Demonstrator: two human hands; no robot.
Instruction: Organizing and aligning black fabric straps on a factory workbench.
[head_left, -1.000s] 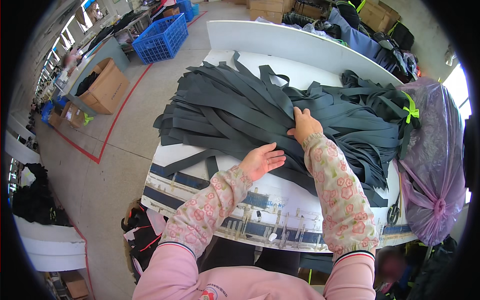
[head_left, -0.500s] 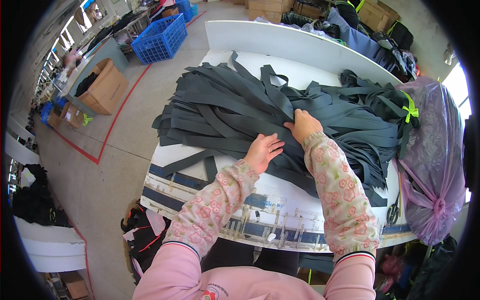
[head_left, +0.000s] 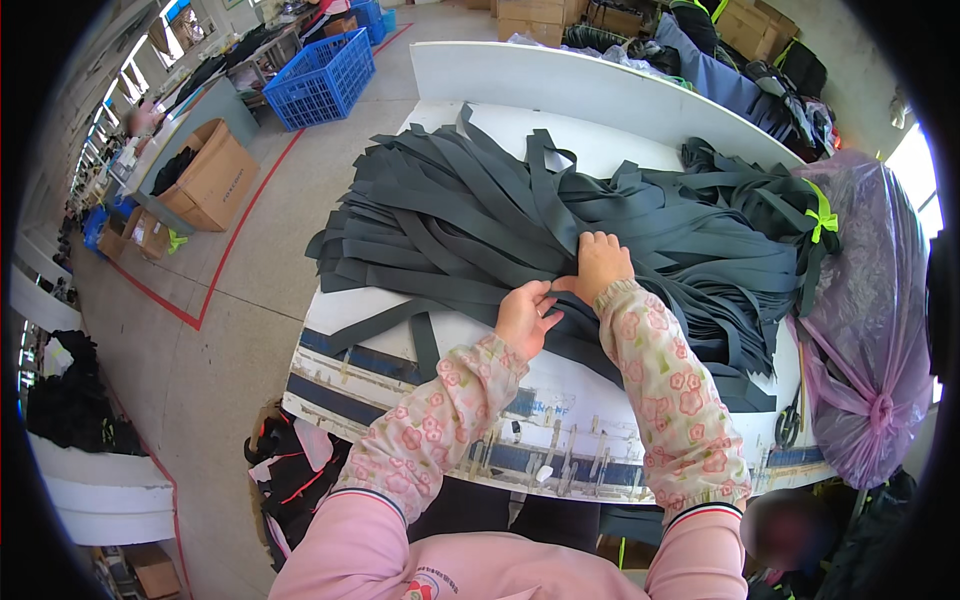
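A big heap of long, flat, dark grey-green fabric straps (head_left: 440, 215) lies across the white table (head_left: 380, 350), fanned out on the left and bunched on the right. My right hand (head_left: 604, 264) is curled over the middle of the heap, its fingers closed around straps and its thumb pointing to the left. Just beside it, at the heap's near edge, my left hand (head_left: 524, 318) has a strap between thumb and fingers, with a ring on one finger. The two hands almost touch. A bright yellow-green tie (head_left: 822, 213) binds the straps at the right end.
Scissors (head_left: 788, 425) lie at the table's right edge, by a pink plastic bag (head_left: 865, 300). A raised white board (head_left: 600, 95) borders the far side. On the floor at left stand a cardboard box (head_left: 212, 180) and a blue crate (head_left: 322, 80). Dark garments (head_left: 290, 465) sit below the table's left corner.
My left hand has moved slightly nearer to me and its fingers have closed on a strap. My right hand has shifted a little and curled further over the heap.
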